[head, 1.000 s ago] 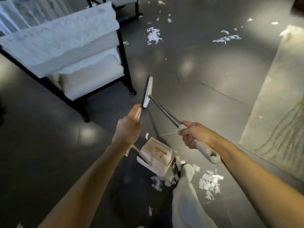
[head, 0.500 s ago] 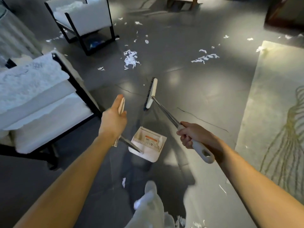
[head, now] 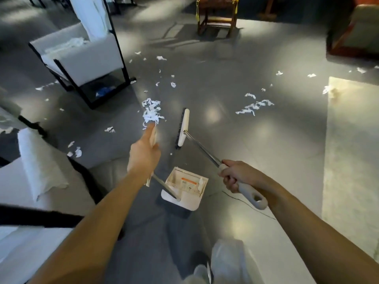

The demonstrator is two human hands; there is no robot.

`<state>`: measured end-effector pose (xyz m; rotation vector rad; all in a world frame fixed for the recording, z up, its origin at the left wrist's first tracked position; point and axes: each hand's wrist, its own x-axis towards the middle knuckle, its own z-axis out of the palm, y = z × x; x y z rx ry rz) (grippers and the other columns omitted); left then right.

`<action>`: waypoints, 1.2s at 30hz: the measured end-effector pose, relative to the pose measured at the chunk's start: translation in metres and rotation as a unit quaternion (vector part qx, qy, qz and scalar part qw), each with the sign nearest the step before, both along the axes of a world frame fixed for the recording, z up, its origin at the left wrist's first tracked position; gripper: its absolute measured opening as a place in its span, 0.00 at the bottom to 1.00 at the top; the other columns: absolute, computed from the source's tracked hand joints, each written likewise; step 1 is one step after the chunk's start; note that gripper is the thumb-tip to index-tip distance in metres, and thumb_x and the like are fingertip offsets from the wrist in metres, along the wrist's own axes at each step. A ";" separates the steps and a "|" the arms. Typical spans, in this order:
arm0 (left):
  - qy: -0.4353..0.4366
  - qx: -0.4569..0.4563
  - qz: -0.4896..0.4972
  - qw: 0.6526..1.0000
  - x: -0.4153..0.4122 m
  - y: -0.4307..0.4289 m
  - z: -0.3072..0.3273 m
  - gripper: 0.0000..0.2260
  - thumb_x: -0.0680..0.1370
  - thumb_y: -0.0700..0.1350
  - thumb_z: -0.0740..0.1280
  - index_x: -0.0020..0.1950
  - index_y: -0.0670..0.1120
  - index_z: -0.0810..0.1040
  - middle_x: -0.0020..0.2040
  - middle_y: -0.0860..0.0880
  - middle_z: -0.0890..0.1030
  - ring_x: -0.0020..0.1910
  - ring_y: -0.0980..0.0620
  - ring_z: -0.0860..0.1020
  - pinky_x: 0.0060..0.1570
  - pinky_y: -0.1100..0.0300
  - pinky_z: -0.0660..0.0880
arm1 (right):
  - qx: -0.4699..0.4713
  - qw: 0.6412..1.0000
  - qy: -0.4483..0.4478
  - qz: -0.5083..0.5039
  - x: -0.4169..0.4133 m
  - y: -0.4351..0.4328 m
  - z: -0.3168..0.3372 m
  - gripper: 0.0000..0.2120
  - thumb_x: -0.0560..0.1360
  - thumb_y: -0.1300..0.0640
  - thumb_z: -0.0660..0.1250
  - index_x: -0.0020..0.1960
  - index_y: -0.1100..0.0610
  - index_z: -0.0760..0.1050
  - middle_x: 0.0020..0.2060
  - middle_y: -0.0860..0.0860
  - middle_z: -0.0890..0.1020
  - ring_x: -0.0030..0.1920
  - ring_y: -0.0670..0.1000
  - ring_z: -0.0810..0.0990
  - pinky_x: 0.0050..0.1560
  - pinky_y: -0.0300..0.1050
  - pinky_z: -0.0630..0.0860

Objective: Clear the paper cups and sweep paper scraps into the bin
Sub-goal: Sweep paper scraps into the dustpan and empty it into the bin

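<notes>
Paper scraps (head: 152, 111) scattered on grey floor (head: 225, 95). Left hand (head: 144, 154) grips dustpan (head: 184, 188) handle; right hand (head: 239, 175) grips broom (head: 183, 128) handle, brush head beside scrap pile.

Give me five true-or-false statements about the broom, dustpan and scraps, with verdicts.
1. The right hand grips the broom by its handle. True.
2. The left hand is empty. False: it grips the dustpan by its handle.
3. A pile of paper scraps lies on the floor left of the broom head. True.
4. The dustpan is heaped with scraps. False: its tray is nearly bare.
5. The broom head is on the rug. False: it is over the grey floor; the rug lies to the right.
</notes>
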<state>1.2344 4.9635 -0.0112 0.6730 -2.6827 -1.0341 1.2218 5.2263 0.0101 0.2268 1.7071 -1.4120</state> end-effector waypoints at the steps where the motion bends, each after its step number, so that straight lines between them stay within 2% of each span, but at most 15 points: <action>1: 0.004 0.000 -0.001 1.000 -0.032 -0.006 0.001 0.27 0.78 0.39 0.62 0.73 0.62 0.62 0.54 0.44 0.81 0.44 0.48 0.76 0.46 0.57 0.71 | -0.005 1.000 0.000 -0.006 -0.033 -0.006 -0.002 0.07 0.78 0.64 0.61 0.54 0.56 0.71 0.22 0.49 0.73 0.21 0.43 0.67 0.19 0.34 0.66; 4: 0.008 0.029 -0.003 1.000 -0.130 -0.024 -0.007 0.28 0.79 0.39 0.61 0.75 0.59 0.61 0.63 0.44 0.78 0.58 0.44 0.78 0.55 0.56 0.71 | -0.019 1.000 0.004 -0.010 -0.137 -0.025 -0.013 0.07 0.77 0.64 0.61 0.54 0.57 0.72 0.22 0.49 0.73 0.21 0.43 0.68 0.20 0.33 0.66; 5: 0.008 0.029 0.005 1.000 -0.165 -0.030 -0.010 0.28 0.79 0.39 0.61 0.75 0.60 0.61 0.64 0.44 0.77 0.59 0.43 0.77 0.56 0.56 0.71 | -0.023 1.000 0.005 -0.011 -0.174 -0.031 -0.018 0.08 0.77 0.64 0.62 0.54 0.56 0.73 0.22 0.49 0.73 0.21 0.43 0.68 0.20 0.33 0.66; 8: 0.012 0.022 0.030 0.999 -0.276 -0.045 -0.018 0.27 0.79 0.40 0.62 0.75 0.60 0.61 0.65 0.43 0.76 0.58 0.42 0.77 0.57 0.50 0.74 | -0.044 0.999 -0.004 -0.014 -0.290 -0.052 -0.031 0.13 0.77 0.66 0.60 0.57 0.53 0.73 0.21 0.49 0.72 0.20 0.43 0.67 0.19 0.33 0.65; 10: 0.007 0.030 0.057 0.998 -0.350 -0.054 -0.017 0.27 0.79 0.40 0.62 0.74 0.61 0.61 0.63 0.43 0.78 0.52 0.43 0.78 0.51 0.51 0.75 | -0.051 0.999 -0.012 0.000 -0.368 -0.063 -0.029 0.16 0.76 0.67 0.60 0.62 0.56 0.69 0.21 0.49 0.72 0.21 0.43 0.66 0.20 0.33 0.65; 13: 0.017 0.036 0.081 0.996 -0.450 -0.074 -0.005 0.28 0.77 0.40 0.61 0.72 0.63 0.62 0.60 0.43 0.79 0.48 0.42 0.78 0.49 0.53 0.76 | -0.046 0.999 -0.021 0.012 -0.483 -0.083 -0.020 0.16 0.76 0.67 0.60 0.61 0.55 0.67 0.21 0.48 0.73 0.21 0.42 0.67 0.20 0.33 0.65; 16: 0.032 0.025 0.106 0.994 -0.534 -0.100 0.004 0.26 0.78 0.40 0.61 0.70 0.64 0.63 0.59 0.45 0.80 0.41 0.50 0.76 0.39 0.65 0.73 | -0.038 0.999 -0.030 0.023 -0.587 -0.111 -0.006 0.15 0.76 0.68 0.60 0.60 0.56 0.67 0.19 0.48 0.73 0.19 0.42 0.66 0.18 0.33 0.64; 18: 0.044 0.035 0.127 0.990 -0.593 -0.121 0.009 0.26 0.78 0.40 0.62 0.71 0.64 0.64 0.60 0.46 0.79 0.39 0.54 0.77 0.33 0.74 0.70 | -0.040 0.998 -0.037 0.031 -0.654 -0.131 -0.002 0.13 0.77 0.68 0.59 0.57 0.56 0.72 0.19 0.48 0.74 0.19 0.41 0.66 0.18 0.32 0.64; 19: 0.054 0.048 0.134 0.988 -0.625 -0.132 0.009 0.26 0.78 0.40 0.62 0.70 0.64 0.64 0.61 0.46 0.79 0.42 0.53 0.78 0.36 0.72 0.73 | -0.041 0.998 -0.041 0.036 -0.688 -0.142 -0.002 0.10 0.77 0.68 0.59 0.53 0.56 0.73 0.19 0.48 0.74 0.19 0.41 0.66 0.18 0.32 0.64; 20: 0.061 0.066 0.139 0.986 -0.658 -0.141 0.008 0.26 0.78 0.39 0.61 0.69 0.64 0.65 0.61 0.46 0.79 0.46 0.51 0.79 0.42 0.64 0.78 | -0.040 0.997 -0.042 0.045 -0.723 -0.153 -0.004 0.08 0.78 0.68 0.59 0.50 0.56 0.71 0.19 0.48 0.74 0.19 0.41 0.66 0.18 0.32 0.64; 22: 0.058 0.077 0.139 0.986 -0.729 -0.160 0.003 0.25 0.77 0.37 0.59 0.64 0.66 0.65 0.56 0.48 0.80 0.47 0.46 0.80 0.45 0.50 0.81 | -0.032 0.997 -0.035 0.065 -0.795 -0.177 -0.011 0.07 0.78 0.67 0.59 0.48 0.57 0.71 0.20 0.48 0.73 0.19 0.41 0.66 0.18 0.32 0.65; 25: 0.045 0.048 0.121 0.990 -0.838 -0.190 -0.004 0.23 0.76 0.36 0.56 0.62 0.63 0.65 0.42 0.50 0.78 0.39 0.45 0.79 0.38 0.54 0.77 | -0.025 0.996 -0.028 0.079 -0.904 -0.217 -0.019 0.08 0.78 0.68 0.58 0.47 0.57 0.71 0.23 0.50 0.71 0.19 0.41 0.65 0.18 0.31 0.64; 29: 0.032 0.030 0.130 0.991 -0.969 -0.237 0.009 0.21 0.75 0.36 0.55 0.60 0.59 0.66 0.39 0.49 0.76 0.37 0.47 0.77 0.37 0.52 0.76 | -0.027 0.995 -0.030 0.095 -1.036 -0.269 -0.011 0.08 0.78 0.69 0.58 0.47 0.57 0.70 0.24 0.50 0.70 0.18 0.41 0.64 0.17 0.32 0.63; 33: 0.030 -0.009 0.126 0.992 -1.099 -0.289 0.027 0.16 0.74 0.35 0.57 0.51 0.57 0.64 0.35 0.50 0.73 0.32 0.53 0.72 0.30 0.63 0.67 | -0.034 0.994 -0.032 0.094 -1.166 -0.318 -0.001 0.08 0.78 0.69 0.59 0.44 0.57 0.69 0.24 0.51 0.69 0.18 0.42 0.64 0.17 0.32 0.62; 36: 0.030 -0.007 0.154 0.988 -1.191 -0.323 0.019 0.18 0.74 0.35 0.56 0.51 0.59 0.64 0.33 0.49 0.72 0.29 0.52 0.71 0.26 0.63 0.66 | -0.039 0.993 -0.042 0.102 -1.271 -0.362 -0.005 0.08 0.78 0.70 0.57 0.46 0.58 0.69 0.24 0.51 0.68 0.17 0.42 0.64 0.17 0.31 0.62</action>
